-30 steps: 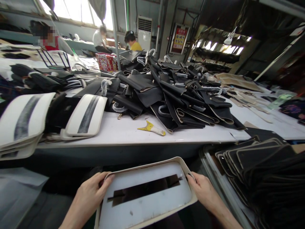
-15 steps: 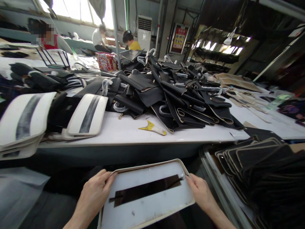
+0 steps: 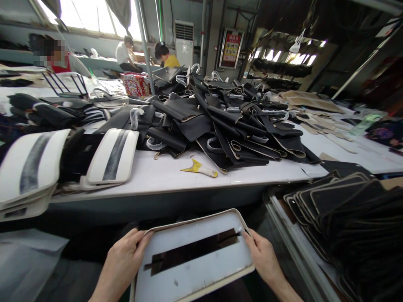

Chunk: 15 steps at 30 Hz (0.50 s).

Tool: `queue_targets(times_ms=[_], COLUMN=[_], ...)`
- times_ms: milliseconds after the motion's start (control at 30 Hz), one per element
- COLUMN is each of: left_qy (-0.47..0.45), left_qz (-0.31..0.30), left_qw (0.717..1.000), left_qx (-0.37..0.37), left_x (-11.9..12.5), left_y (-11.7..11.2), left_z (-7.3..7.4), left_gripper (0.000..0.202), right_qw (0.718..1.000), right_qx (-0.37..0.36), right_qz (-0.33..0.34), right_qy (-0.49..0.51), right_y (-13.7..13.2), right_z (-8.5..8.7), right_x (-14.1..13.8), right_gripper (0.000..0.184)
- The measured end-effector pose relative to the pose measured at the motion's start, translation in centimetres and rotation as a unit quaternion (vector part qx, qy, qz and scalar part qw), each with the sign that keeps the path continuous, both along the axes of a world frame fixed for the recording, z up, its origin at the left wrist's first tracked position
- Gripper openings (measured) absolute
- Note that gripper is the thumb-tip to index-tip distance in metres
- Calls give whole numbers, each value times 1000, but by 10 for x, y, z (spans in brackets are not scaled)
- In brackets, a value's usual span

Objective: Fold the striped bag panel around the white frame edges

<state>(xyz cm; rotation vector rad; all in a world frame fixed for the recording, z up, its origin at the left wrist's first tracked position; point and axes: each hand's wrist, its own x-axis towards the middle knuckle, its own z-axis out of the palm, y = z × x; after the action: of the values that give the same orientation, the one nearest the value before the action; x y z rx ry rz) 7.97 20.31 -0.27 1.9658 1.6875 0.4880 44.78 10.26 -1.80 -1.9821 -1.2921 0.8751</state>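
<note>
At six o'clock, the bare left hand [image 3: 124, 256] and bare right hand [image 3: 262, 256] are clamped on opposite ends of a white, slotted, rectangular panel with raised beige rim [image 3: 201, 270].

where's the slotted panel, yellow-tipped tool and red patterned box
Slotted panel [image 3: 201, 269], head view: white face below the slot
Yellow-tipped tool [image 3: 199, 168], head view: middle of body
Red patterned box [image 3: 133, 85], head view: near side
</note>
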Motion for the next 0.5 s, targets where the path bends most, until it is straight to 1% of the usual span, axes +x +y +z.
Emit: queue_targets(times_ms=[67,167,267,333,400,500], left_qy=[-3,20,38,37,32,37], left_qz=[-18,-37,-60,-68,-51,-11], left_qw=[1000,999,997,997,998,999], left_qx=[-10,-26,-33,-21,3,24], left_x=[-2,-5,-5,-3,2,10], left_y=[1,4,9,11,9,4], left_z=[1,4,7,7,7,10], left_gripper=[48,45,41,41,41,40], right_qw=[999,995,989,982,974,959], right_qx=[-15,-25,-13,0,10,21], right_qz=[37,83,109,120,127,133], right_qy=[-8,-42,-100,-144,-189,-248], right_y=[8,29,52,62,66,60], right_z=[7,14,12,9,5,4], right_x=[7,17,21,21,20,18], right_gripper=[47,47,46,47,48,45])
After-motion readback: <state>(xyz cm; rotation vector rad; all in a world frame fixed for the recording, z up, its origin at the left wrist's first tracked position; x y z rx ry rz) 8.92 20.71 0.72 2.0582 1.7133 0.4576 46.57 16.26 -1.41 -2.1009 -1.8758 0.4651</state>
